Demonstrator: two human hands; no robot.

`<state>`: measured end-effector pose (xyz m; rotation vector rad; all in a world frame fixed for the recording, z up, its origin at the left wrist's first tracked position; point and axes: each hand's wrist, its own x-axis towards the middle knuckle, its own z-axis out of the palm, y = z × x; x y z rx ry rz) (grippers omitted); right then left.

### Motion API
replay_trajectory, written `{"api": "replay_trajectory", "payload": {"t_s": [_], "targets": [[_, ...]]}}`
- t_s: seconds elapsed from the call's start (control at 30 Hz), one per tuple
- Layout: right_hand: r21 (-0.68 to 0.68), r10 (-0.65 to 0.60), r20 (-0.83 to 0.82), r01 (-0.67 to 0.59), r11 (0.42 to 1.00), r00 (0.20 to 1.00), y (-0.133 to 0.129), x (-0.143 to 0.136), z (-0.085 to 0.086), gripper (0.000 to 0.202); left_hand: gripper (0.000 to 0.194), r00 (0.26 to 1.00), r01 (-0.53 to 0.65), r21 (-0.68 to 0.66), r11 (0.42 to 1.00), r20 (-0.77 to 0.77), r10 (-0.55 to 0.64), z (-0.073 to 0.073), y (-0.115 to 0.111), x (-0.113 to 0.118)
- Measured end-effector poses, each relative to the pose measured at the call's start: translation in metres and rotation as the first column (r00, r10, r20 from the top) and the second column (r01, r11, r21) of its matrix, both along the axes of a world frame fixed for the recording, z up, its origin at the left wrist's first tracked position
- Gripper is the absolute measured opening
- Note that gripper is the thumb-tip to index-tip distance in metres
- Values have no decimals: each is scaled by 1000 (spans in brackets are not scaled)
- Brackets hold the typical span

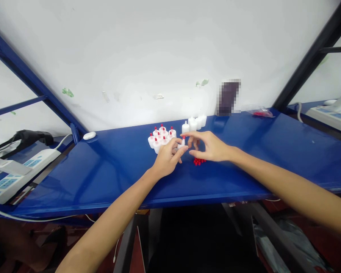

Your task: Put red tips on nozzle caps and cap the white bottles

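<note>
Near the middle of the blue table, my left hand [169, 156] holds a small white bottle [183, 142] by its body, with a red tip on top. My right hand [206, 146] is just to the right, its fingers apart and curved around the bottle's tip; whether a fingertip touches it is hard to tell. Several white bottles with red tips [159, 139] stand in a group left of my hands. Behind my hands are several white bottles without red tips [192, 123]. A small pile of red caps [199, 162] lies below my right hand.
A white oval object [89, 135] lies at the table's back left. A clear bag with red pieces [262, 113] is at the back right, and a pixelated dark object [227, 98] leans on the wall. White power strips [25, 170] lie beyond the table's left side.
</note>
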<state>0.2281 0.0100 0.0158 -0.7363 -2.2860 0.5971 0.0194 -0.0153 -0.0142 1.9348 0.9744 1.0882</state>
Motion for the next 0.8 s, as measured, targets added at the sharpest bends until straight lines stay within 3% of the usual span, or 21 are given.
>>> {"api": "replay_trajectory", "payload": {"t_s": [0.13, 0.33, 0.57, 0.8], "targets": [[292, -133, 96, 100, 951, 986, -3, -5, -4, 40, 29, 997, 77, -25, 997, 10, -77, 0, 0, 1], [505, -251, 255, 93, 858, 934, 5, -6, -9, 31, 36, 983, 108, 16, 994, -149, -105, 6, -2, 1], [584, -246, 338, 3, 812, 909, 4, -10, -12, 33, 47, 953, 208, 87, 974, -242, -182, 6, -2, -1], [609, -245, 353, -23, 793, 903, 3, -10, -13, 26, 37, 988, 105, 54, 993, -123, -98, 4, -2, 1]]}}
